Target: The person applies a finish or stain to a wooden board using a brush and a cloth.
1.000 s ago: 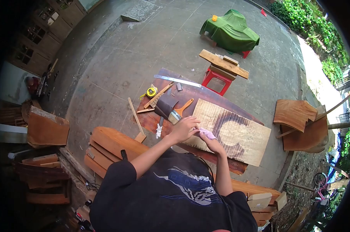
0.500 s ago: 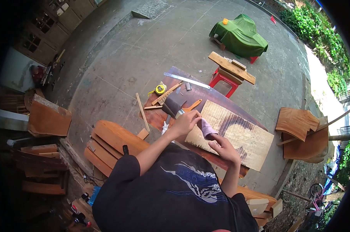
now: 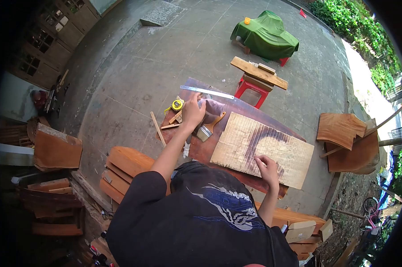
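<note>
My left hand (image 3: 194,112) reaches over the far left part of the low reddish-brown work board (image 3: 243,107), fingers closed on the edge of a thin pinkish-grey sheet (image 3: 213,108). Just below that sheet lies a paintbrush (image 3: 208,129) with an orange handle. A pale wooden panel (image 3: 236,140) with wavy grain and a dark burnt-looking patch lies flat at the right. Over its near edge is my right hand (image 3: 267,170), thumb and fingers drawn together; what they hold, if anything, I cannot tell.
A steel ruler (image 3: 207,92) lies along the far edge, a yellow tape measure (image 3: 177,105) left of my left hand. Beyond stands a red stool (image 3: 252,92) carrying planks. Wood slabs (image 3: 132,163) lie at left, more cut boards (image 3: 341,135) at right. A green cloth (image 3: 267,35) covers something farther off.
My left hand has moved forward and left, carrying the pinkish-grey sheet away from my right hand. My right hand has let go of the sheet and shifted slightly right over the panel.
</note>
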Demonstrator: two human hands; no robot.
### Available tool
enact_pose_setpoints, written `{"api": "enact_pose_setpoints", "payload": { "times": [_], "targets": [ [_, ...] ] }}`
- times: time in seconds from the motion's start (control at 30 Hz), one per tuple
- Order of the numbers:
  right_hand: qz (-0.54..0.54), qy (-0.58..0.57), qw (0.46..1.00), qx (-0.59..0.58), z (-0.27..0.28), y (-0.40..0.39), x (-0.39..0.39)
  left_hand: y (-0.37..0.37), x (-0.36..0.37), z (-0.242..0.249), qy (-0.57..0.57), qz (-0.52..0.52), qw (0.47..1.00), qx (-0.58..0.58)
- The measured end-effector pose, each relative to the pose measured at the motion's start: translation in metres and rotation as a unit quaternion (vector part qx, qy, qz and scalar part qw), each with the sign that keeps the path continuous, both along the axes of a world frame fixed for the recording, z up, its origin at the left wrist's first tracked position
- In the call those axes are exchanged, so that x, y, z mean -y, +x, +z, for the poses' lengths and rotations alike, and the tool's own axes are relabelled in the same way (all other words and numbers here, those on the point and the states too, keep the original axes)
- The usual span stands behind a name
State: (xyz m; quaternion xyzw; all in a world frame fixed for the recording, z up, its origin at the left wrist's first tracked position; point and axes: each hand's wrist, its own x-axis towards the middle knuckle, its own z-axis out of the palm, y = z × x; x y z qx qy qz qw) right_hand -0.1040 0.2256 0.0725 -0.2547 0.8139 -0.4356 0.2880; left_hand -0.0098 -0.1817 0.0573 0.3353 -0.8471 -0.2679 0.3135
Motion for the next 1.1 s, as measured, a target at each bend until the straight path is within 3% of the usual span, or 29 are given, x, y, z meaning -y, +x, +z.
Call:
{"api": "enact_pose_setpoints", "payload": {
  "times": [0.13,0.23,0.37,0.53,0.67,0.83,0.87,1.03,1.1],
  "targets": [
    [-0.013,-0.003,1.0,0.012,-0.014,0.005,-0.004,0.012,-0.031,0.002,0.098,-0.123,0.975,0.159],
    [-0.012,0.008,1.0,0.005,-0.016,0.009,-0.003,0.013,-0.054,-0.03,0.06,-0.155,0.94,0.298],
    [-0.005,0.008,1.0,0.007,-0.004,0.01,0.005,0.008,-0.064,-0.077,0.004,-0.144,0.943,0.301],
    [-0.005,-0.001,1.0,0.011,0.003,0.013,0.008,0.001,-0.077,-0.078,-0.02,-0.145,0.942,0.301],
    [-0.008,0.003,1.0,0.01,0.002,0.016,0.007,-0.004,-0.075,-0.089,0.0,-0.131,0.952,0.275],
    [-0.019,-0.006,1.0,0.008,-0.003,0.018,0.01,0.005,-0.084,-0.029,0.073,-0.174,0.975,0.118],
    [-0.02,-0.007,1.0,0.0,-0.005,0.018,0.013,0.007,-0.089,-0.029,0.059,-0.209,0.974,0.059],
    [-0.046,-0.056,0.997,-0.02,0.029,0.033,0.059,0.018,-0.139,0.014,0.03,-0.462,0.886,-0.007],
    [-0.051,-0.086,0.994,-0.041,0.028,0.032,0.059,0.017,-0.153,0.012,0.011,-0.478,0.878,-0.022]
  ]
}}
